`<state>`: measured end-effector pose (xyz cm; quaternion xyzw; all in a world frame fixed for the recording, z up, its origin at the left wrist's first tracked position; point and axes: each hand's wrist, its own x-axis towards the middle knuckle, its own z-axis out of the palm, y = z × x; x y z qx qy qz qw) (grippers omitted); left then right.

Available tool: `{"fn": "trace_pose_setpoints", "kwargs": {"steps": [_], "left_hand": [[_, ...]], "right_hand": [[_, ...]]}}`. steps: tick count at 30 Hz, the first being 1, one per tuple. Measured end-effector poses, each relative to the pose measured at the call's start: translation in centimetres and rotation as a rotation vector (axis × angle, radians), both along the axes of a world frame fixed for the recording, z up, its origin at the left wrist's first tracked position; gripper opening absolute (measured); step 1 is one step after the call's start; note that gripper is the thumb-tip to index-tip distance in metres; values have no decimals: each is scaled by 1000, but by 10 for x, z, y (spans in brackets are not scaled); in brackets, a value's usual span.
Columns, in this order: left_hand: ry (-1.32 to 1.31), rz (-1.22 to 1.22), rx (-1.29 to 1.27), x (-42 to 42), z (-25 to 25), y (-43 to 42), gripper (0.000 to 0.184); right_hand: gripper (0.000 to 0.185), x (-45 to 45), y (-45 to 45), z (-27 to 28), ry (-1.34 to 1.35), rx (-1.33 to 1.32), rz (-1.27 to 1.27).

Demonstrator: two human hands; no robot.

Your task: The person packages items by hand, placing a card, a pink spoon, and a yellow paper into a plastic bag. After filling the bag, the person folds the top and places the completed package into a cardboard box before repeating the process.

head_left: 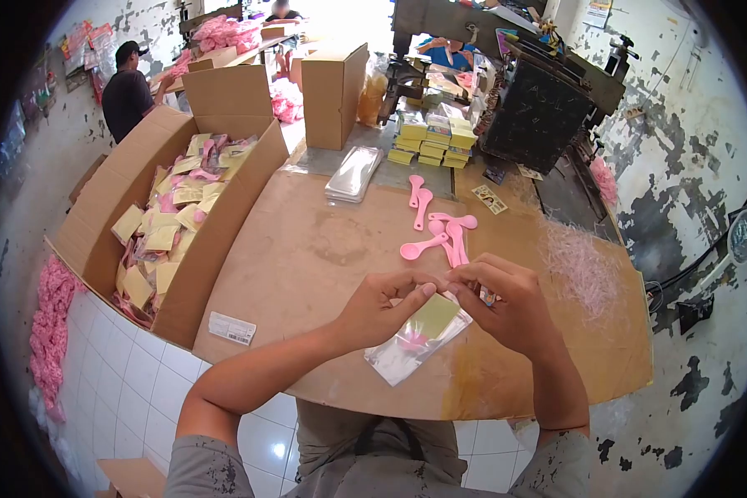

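Note:
A clear plastic bag (395, 365) lies in front of me on the cardboard-covered table, holding a pale yellow card (434, 317) and something pink (414, 339). At the bag's far end, my left hand (390, 309) pinches the plastic between thumb and fingers. Close beside it, my right hand (506, 300) is closed in a pinch on the same end. Just beyond my fingers are several loose pink measuring spoons (455, 236), some overlapping. My fingers partly hide the bag's top edge.
On the left stands an open carton (212, 249) full of packed bags. Stacks of yellow cards (432, 137) and a pile of clear bags (355, 174) sit at the back. Plastic strips (585, 270) lie right, below a black machine (535, 104). A person (127, 95) works beyond the carton.

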<state>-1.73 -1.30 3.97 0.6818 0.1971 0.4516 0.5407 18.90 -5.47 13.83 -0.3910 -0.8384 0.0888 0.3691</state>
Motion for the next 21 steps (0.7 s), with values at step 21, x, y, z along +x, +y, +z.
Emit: {"fn": "trace_pose_setpoints", "kwargs": {"steps": [21], "left_hand": [[65,105,117,-4,6,-10,35]], "right_hand": [[32,-15,8,-19,-284,545,-133]]}}
